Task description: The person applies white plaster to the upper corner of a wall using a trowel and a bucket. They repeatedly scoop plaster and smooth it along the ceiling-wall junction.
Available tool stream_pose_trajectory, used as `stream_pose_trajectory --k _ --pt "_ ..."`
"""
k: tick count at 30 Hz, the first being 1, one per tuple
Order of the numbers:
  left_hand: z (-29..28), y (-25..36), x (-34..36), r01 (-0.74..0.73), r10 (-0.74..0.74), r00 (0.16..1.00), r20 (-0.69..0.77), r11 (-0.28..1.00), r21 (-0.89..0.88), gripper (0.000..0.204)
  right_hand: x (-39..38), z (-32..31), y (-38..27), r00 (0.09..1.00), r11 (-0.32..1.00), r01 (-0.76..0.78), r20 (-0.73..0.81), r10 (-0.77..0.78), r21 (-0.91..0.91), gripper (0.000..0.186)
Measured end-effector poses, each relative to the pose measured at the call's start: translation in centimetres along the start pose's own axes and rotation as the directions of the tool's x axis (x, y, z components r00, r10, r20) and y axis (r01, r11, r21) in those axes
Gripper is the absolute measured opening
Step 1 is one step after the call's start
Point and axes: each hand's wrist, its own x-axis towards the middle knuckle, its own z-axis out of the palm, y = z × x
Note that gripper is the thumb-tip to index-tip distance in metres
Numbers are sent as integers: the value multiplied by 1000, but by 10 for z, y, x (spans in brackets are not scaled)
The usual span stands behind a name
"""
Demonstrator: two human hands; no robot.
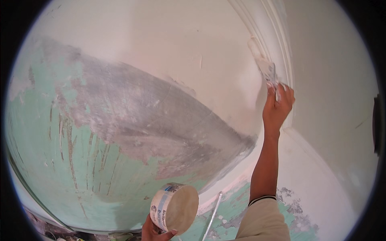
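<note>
My right hand (280,100) is raised at the upper right, fingers closed round a paint-smeared paintbrush (268,70). The pale tip of the brush rests against the white grooved moulding (277,28) that runs along the corner. Low in the middle, my left hand (156,233) grips a round tub (163,209) with a printed white and blue label. The tub is tilted, and its round beige face points right; I cannot tell whether that is a filled top or a closed end. My left fingers are partly cut off by the lower edge.
A wall (161,108) has cream paint above, a grey patch in the middle and scraped green paint below. A thin white rod (213,215) slants behind the tub. Assorted clutter (52,231) lies at the lower left, and a dark object (377,124) sits at the right rim.
</note>
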Motion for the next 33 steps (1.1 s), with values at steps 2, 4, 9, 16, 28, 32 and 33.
stream_pose_trajectory --k 2,4,9,16,28,32,33 --pt "1 -4 0 -6 6 1000 -3 1000 -16 103 16 5 -19 999 999 42 7 -42 28 22" --pt "0 -8 1 -25 25 1000 -2 999 -29 102 31 9 -36 998 1000 23 54 -24 11 22" --pt "1 -5 -3 -51 52 998 -35 998 38 102 -2 -8 7 962 965 -196 158 223 -172 19" --pt "6 -3 -5 -18 20 998 -57 1000 22 103 25 1 -24 999 1000 15 -32 -16 -14 14" --pt "1 0 -6 35 -34 998 -43 999 26 98 -46 -21 10 933 945 -298 168 318 -132 16" --pt "4 5 -4 62 -62 997 -36 998 -1 94 -34 -17 -7 968 964 -249 35 247 91 15" --pt "4 3 -4 32 -30 999 -41 999 38 94 -22 -7 -18 981 977 -195 0 196 90 14"
